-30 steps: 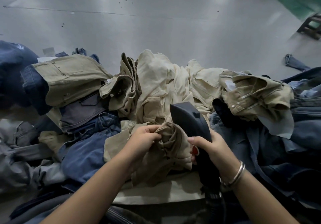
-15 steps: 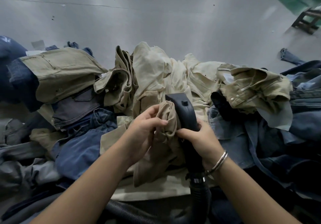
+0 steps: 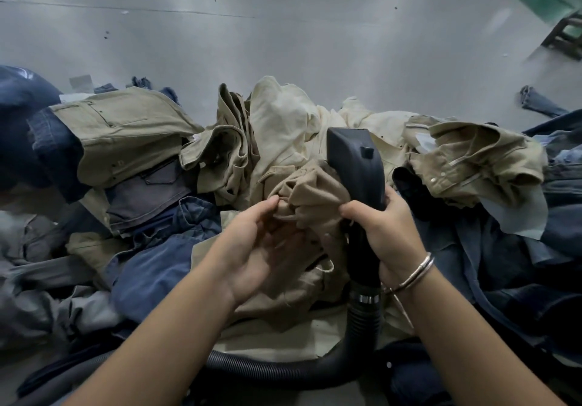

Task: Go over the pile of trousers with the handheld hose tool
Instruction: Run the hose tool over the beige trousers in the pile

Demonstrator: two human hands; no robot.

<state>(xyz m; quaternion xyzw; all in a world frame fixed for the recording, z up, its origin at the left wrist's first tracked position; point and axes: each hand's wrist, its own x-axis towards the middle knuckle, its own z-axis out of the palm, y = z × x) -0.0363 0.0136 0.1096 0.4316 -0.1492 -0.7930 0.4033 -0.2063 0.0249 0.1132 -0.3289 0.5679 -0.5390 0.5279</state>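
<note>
Two bare hands are seen at the middle of the frame over a pile of trousers (image 3: 283, 141) heaped across a grey floor (image 3: 283, 34). The handheld hose tool (image 3: 356, 166) is dark and matte, with a broad angled head at 12 o'clock from the hands, a small square knob on its side, and a neck narrowing downward into a metal collar and a ribbed hose (image 3: 267, 369) that curves off toward 7 o'clock. The right hand (image 3: 385, 232) is wrapped around the tool's neck, fingers curled tight, with a silver bangle (image 3: 412, 272) worn on the wrist. A bunched tan trouser piece (image 3: 311, 194) is pressed against the head's left side, at 9 o'clock from the tool. The left hand (image 3: 261, 245) is held with fingers loosely spread, and the cloth's gathered edge is touched by its fingertips; whether it is pinched cannot be told because of blur. Cream and olive trousers are piled from 10 to 2 o'clock, and blue denim (image 3: 157, 264) is lying at 8 o'clock and at 3 o'clock.
</note>
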